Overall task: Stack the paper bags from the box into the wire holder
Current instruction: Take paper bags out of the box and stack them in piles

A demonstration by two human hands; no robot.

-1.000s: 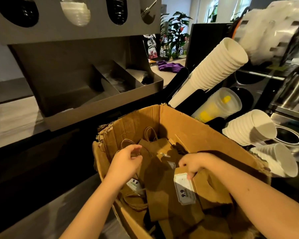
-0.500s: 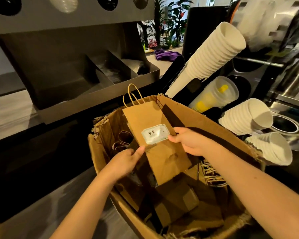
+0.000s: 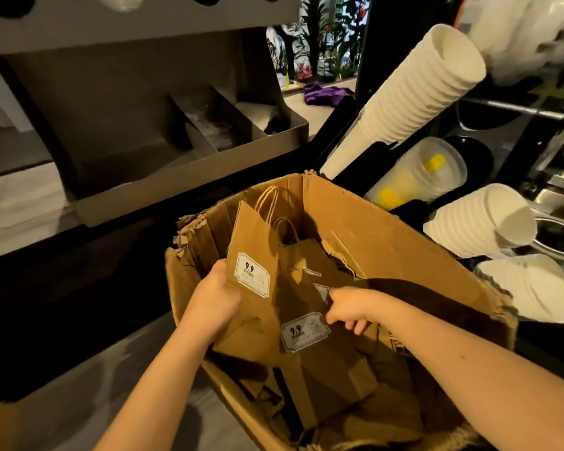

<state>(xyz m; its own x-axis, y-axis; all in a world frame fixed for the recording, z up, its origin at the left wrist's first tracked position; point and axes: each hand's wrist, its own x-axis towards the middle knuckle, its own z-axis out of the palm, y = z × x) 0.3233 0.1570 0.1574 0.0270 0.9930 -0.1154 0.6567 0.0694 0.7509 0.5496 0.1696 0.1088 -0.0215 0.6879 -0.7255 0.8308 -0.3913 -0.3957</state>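
Flat kraft paper bag [image 3: 258, 245]: matte brown, twisted-paper loop handles, white printed label. It stands over the left side of the box [image 3: 381, 242], long axis near upright, handles pointing up and away, folded bottom toward the person. Left hand [image 3: 215, 301] grips its left edge. Right hand [image 3: 352, 307] pinches a second bag [image 3: 303, 332] lying in the heap inside. The box is corrugated cardboard with a torn rim. Half a second ago both hands shared one raised bag.
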